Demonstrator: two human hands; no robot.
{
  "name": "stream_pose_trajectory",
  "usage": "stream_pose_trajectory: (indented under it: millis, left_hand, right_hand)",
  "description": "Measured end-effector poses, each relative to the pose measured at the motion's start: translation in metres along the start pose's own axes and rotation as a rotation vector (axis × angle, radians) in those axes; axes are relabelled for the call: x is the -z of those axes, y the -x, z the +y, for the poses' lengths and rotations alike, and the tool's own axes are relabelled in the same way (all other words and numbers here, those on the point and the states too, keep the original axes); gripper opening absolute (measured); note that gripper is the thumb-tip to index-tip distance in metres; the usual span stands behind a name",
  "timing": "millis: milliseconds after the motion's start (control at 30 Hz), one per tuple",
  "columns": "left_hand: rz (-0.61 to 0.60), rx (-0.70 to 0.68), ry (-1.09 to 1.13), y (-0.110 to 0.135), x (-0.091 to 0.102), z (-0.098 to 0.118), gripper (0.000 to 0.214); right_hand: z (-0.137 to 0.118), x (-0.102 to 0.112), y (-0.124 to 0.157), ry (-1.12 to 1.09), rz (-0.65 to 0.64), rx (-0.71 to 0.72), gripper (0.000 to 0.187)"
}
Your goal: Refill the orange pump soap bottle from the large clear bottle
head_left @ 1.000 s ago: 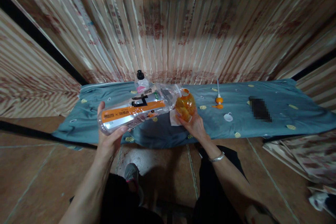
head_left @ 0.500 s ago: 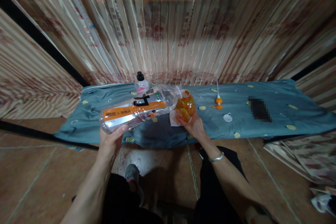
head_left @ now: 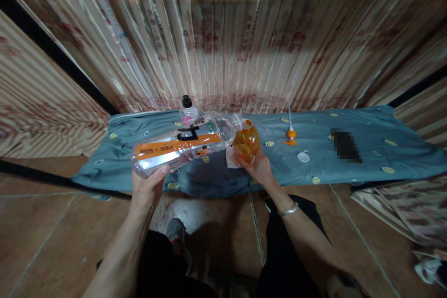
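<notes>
My left hand (head_left: pixel 148 185) grips the bottom end of a large clear plastic bottle (head_left: pixel 181 146) with an orange and white label. The bottle lies almost level, its mouth over the opening of a small round orange bottle (head_left: pixel 246 143). My right hand (head_left: pixel 257 167) is wrapped round the base of that orange bottle and holds it upright on the blue-grey cloth (head_left: pixel 104 158). A white tissue (head_left: pixel 230 158) lies under the orange bottle.
An orange pump head (head_left: pixel 290 134) with its white tube and a small white funnel (head_left: pixel 303 156) lie on the cloth to the right. A small clear bottle with a black cap (head_left: pixel 187 109) stands behind. Striped curtain backs the low table; brown floor tiles in front.
My left hand has slid lower under the big bottle's base, and the bottle has levelled out a little. My right hand and the orange bottle stay put.
</notes>
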State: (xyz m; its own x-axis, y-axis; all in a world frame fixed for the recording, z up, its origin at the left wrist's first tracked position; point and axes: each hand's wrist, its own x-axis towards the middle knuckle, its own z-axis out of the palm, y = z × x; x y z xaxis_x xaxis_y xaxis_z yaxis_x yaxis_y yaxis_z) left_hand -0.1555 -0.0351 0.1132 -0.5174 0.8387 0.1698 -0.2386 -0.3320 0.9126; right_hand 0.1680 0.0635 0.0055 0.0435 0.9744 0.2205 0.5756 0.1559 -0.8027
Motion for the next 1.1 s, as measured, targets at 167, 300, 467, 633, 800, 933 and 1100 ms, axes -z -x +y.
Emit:
stream_pose_trajectory:
  millis: [167,300,467,633,800,933,1100]
  left_hand:
    - [-0.003,-0.006,-0.009,0.0008,-0.0050,-0.0007,0.077]
    - [0.023,0.011,-0.006,-0.0013,-0.0033,0.0005,0.068]
    - [0.001,0.006,-0.009,-0.0029,-0.0034,0.0033,0.072]
    - [-0.023,0.000,-0.023,-0.0039,-0.0029,0.0043,0.074]
    - [-0.023,-0.015,-0.025,-0.0035,-0.0043,0.0035,0.077]
    - [0.004,-0.016,0.006,-0.0031,-0.0067,0.0030,0.074]
    - [0.015,-0.007,0.035,-0.0039,-0.0100,0.0044,0.070]
  right_hand:
    - [0.0008,-0.0008,0.0010,-0.003,0.004,0.030,0.085]
    - [-0.0001,-0.0022,0.0010,-0.002,0.009,0.016,0.087]
    - [-0.0023,-0.0038,0.0001,0.004,0.038,0.025,0.084]
    - [-0.0049,-0.0040,-0.0002,0.031,0.046,0.014,0.086]
    - [-0.0059,-0.0043,-0.0001,0.045,0.029,0.009,0.085]
    - [-0.0061,-0.0058,0.0000,0.036,0.033,0.016,0.083]
    - [-0.0066,-0.0057,0.0000,0.027,0.033,0.001,0.084]
